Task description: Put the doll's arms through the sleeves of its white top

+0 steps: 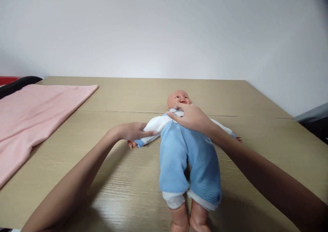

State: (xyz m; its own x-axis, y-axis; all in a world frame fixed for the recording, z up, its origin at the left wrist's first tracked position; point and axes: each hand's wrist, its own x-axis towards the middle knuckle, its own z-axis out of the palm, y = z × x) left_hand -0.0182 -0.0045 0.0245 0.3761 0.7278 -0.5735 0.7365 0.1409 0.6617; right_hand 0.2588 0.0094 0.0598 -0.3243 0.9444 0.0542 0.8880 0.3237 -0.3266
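At the middle of the table (123, 95), a doll (188, 156) lies on its back, head away from the person and bare feet towards the near edge, dressed in a white top and blue trousers (176, 163). The left hand (133, 131) has its fingers closed round the doll's white sleeve (155, 127) near the blue cuff; the arm lies flat out to the side and the tiny hand pokes out beyond the grip. The right hand (191, 117) lies over the chest at the collar (179, 113), just under the chin. Its fingers are curled there, but whether they pinch the fabric or only press on it cannot be told. The work in hand looks like handling the top at sleeve and neck. To do it well, I judge, the grip on the sleeve should take fabric only, not the arm inside, so that the fabric can slide. Any pull should run straight along the arm rather than upwards, and the hand at the collar should steady the body so the doll does not skid on the smooth wood. Gentle, even tension suits the soft fleece, which could stretch at the neck. A pink cloth (33, 115) lies spread flat at the left of the table, well apart from the doll.
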